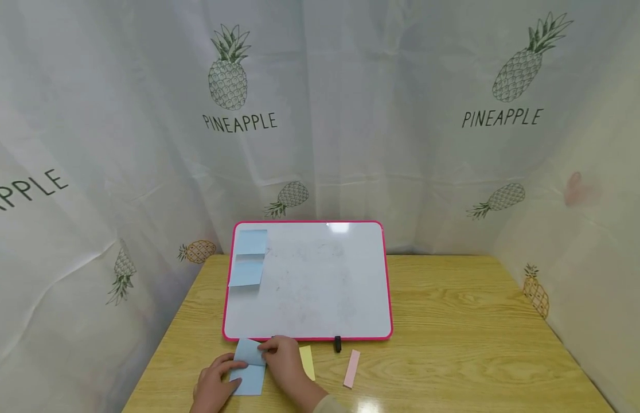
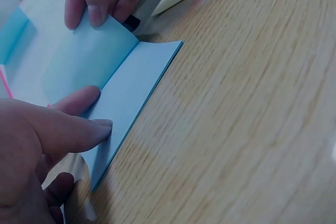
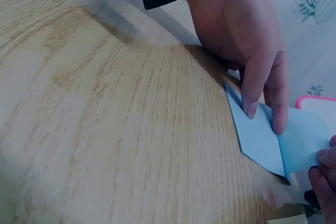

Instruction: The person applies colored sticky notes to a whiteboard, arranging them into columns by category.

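Note:
A pad of light blue sticky notes lies on the table before the whiteboard. Its top sheet is lifted and folded back toward the board, joined to the pad along a crease. My left hand holds the pad at its left side; in the left wrist view the thumb presses the pad's surface and the index finger lies by the crease. With thumb and fingers, my right hand pinches the raised sheet near its right edge. Two blue notes hang on the whiteboard, one above the other, at upper left.
To the right of my right hand lie a yellow sticky pad, partly covered, and a narrow pink strip pad. A black clip-like foot sits at the board's lower edge. A pineapple-printed curtain surrounds the wooden table.

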`<move>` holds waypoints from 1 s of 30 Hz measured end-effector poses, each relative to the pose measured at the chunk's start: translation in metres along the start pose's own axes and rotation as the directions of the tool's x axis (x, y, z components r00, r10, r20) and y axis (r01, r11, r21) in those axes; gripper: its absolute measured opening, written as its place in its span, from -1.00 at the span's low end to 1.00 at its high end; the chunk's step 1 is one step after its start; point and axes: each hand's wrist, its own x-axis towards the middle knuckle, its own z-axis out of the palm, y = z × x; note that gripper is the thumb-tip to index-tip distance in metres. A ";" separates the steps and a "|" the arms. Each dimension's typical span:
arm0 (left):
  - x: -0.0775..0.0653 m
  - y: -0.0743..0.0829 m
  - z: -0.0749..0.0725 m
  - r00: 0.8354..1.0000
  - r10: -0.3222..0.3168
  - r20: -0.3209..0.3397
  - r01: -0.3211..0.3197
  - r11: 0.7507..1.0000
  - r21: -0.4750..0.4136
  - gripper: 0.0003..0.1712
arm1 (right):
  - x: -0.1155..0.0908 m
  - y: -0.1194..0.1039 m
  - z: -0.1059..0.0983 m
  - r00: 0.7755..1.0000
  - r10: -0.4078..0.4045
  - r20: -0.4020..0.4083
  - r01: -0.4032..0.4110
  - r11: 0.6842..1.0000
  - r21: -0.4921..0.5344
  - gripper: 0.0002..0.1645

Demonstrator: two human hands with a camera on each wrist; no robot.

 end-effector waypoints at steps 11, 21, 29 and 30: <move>-0.001 0.004 -0.002 1.000 0.004 0.002 -0.004 1.000 0.011 -0.68 | 0.003 -0.003 -0.001 1.000 0.028 -0.001 -0.028 0.999 0.022 -0.72; -0.001 0.005 -0.002 1.000 -0.016 -0.002 0.016 1.000 0.011 -0.68 | 0.007 -0.011 -0.003 1.000 0.011 -0.026 -0.010 1.000 0.019 -0.73; -0.001 0.004 -0.002 1.000 -0.029 0.007 0.029 1.000 0.000 -0.68 | 0.010 -0.011 -0.004 0.999 0.013 -0.041 -0.013 1.000 0.003 -0.73; -0.001 0.003 -0.002 1.000 -0.030 0.005 0.030 1.000 -0.001 -0.68 | 0.011 -0.011 -0.004 0.999 0.011 -0.043 -0.011 1.000 0.000 -0.73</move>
